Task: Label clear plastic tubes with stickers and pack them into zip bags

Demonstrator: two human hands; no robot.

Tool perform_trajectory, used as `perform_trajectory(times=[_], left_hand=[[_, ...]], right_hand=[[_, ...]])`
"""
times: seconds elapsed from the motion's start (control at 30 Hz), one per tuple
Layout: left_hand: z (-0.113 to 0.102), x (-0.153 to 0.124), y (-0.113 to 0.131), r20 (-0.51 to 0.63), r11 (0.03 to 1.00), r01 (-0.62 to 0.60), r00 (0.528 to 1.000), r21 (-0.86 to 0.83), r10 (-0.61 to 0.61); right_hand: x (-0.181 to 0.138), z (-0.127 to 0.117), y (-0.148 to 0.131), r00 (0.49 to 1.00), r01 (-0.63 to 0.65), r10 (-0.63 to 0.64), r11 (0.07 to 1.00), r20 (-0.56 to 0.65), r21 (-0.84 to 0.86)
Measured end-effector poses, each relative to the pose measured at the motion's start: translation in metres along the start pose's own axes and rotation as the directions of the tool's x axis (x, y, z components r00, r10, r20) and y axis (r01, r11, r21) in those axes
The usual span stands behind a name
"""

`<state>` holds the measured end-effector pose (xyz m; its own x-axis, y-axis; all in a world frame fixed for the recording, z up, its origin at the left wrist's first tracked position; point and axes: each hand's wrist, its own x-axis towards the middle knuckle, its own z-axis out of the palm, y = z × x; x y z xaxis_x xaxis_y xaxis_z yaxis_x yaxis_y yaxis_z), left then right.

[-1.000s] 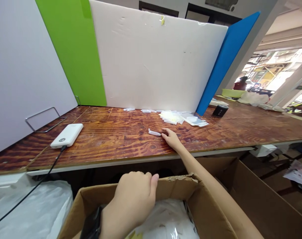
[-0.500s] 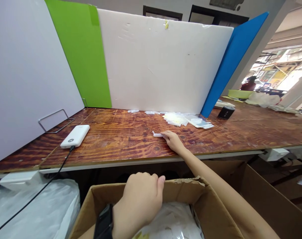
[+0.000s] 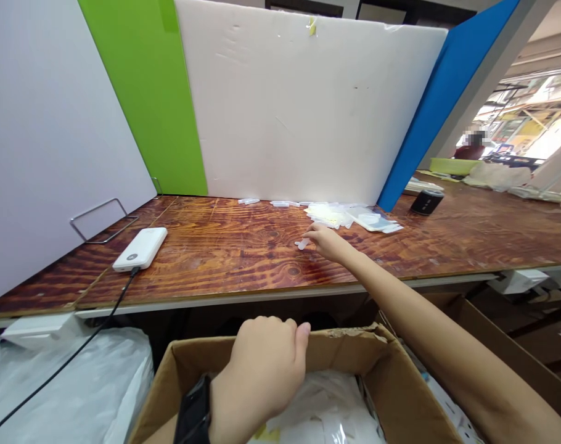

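Out over the wooden table, my right hand [image 3: 327, 242] pinches one end of a small translucent plastic tube [image 3: 303, 243], whose far end has a little flap and points left. Just beyond it lies a pile of similar pale plastic pieces [image 3: 329, 214], with a clear flat packet [image 3: 373, 220] at its right side. My left hand [image 3: 271, 364] is closed in a fist, thumb along the top, above an open cardboard box [image 3: 188, 351]. Its fingers curl out of sight, so anything inside them is hidden. A black watch [image 3: 193, 413] is on that wrist.
White plastic bags fill the cardboard box. A white power bank [image 3: 140, 248] with a black cable lies at the left of the table [image 3: 225, 259]. White, green and blue boards stand along the back. A black cylinder [image 3: 427, 201] sits at the right.
My right hand has drawn back slightly towards the pile, and the tube has turned from level to slanted. My left hand stays closed over the box. The view has tilted down a little.
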<state>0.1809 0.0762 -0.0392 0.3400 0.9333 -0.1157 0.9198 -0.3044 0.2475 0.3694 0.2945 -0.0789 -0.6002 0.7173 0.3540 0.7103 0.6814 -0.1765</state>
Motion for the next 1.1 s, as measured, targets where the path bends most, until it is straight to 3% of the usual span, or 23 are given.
perform_trajectory(times=[0.2, 0.67, 1.1], left_hand=[[-0.001, -0.001, 0.0, -0.016, 1.0, -0.006, 1.0, -0.005, 0.006], [-0.001, 0.001, -0.001, 0.001, 1.0, 0.006, 1.0, 0.015, -0.006], [0.0, -0.001, 0.0, -0.002, 1.0, -0.013, 1.0, -0.014, 0.013]], right_hand=[[0.005, -0.001, -0.001, 1.0, -0.001, 0.002, 1.0, 0.031, -0.031], [-0.023, 0.033, 0.024, 0.979, -0.133, 0.148, 0.985, -0.14, 0.11], [-0.028, 0.045, 0.037, 0.969, -0.19, 0.213, 0.966, -0.126, 0.173]])
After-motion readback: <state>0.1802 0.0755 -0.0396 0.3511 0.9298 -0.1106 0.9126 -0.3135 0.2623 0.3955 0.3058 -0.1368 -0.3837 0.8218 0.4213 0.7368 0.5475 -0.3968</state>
